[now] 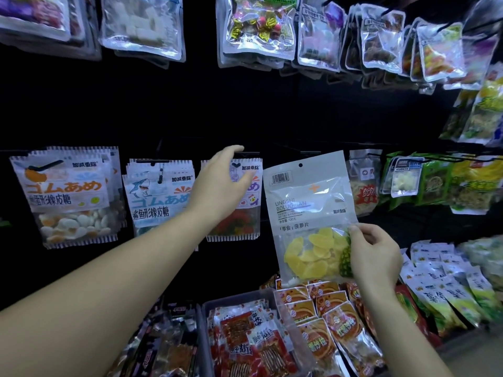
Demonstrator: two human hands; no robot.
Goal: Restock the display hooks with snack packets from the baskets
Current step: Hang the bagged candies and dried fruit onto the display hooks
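The left arm (109, 281) reaches up across a dark rack (245, 110). The left hand (220, 183) is loosely spread and holds nothing, fingertips at a hook (249, 153). Three gummy stacks (70, 197) hang there. One pineapple packet (310, 213) stands upright just right, its edge pinched by the right hand (373, 251).

A matt black back panel (245, 110) makes up the display wall, running from the top of the view to the bottom and swallowing most of the light. A thin dark horizontal rail (285, 152) crosses it about halfway up. At the right a dark shelf (427, 227) stands out from the panel. The light is dim and cool, brightest along the top. A pale grey strip (473, 357), floor or ledge, shows in the lower right corner
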